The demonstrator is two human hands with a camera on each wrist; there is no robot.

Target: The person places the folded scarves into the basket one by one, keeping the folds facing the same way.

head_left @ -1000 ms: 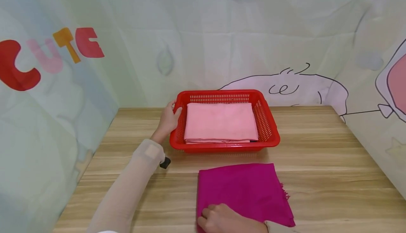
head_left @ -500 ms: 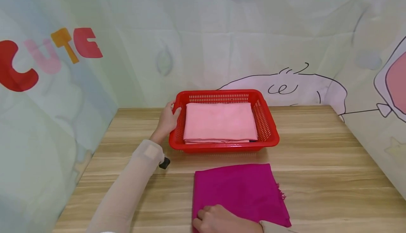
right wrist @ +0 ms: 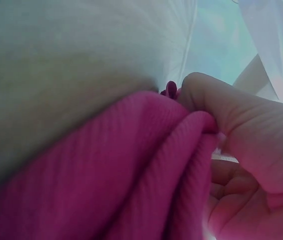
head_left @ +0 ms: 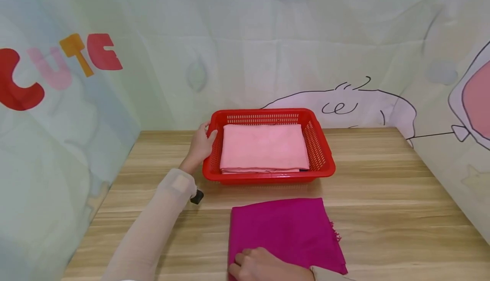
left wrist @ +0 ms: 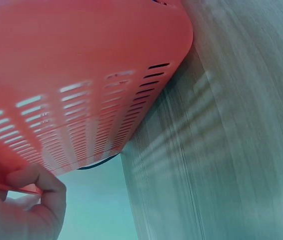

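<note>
A red plastic basket (head_left: 264,176) with slotted walls stands toward the back of the table, a folded pink cloth (head_left: 264,147) lying in it. At the basket's left end my left hand (head_left: 200,146) grips the rim, fingers and thumb curled round it in the left wrist view (left wrist: 29,200). Nearer me, a folded magenta cloth (head_left: 281,225) with a fringed right edge lies flat in front of the basket. My right hand (head_left: 257,265) pinches its near left part. In the right wrist view, the cloth's gathered folds (right wrist: 146,160) run up to the thumb and curled fingers.
The wood-grain table (head_left: 386,196) extends to both sides of the basket and cloth. Behind it hangs a pale printed curtain (head_left: 237,60), close to the basket's back. A dark scrap (head_left: 303,170) shows under the pink cloth's right corner.
The magenta cloth and my right hand have shifted a little to the left. My left hand keeps its hold on the basket, and the whole view has drifted slightly.
</note>
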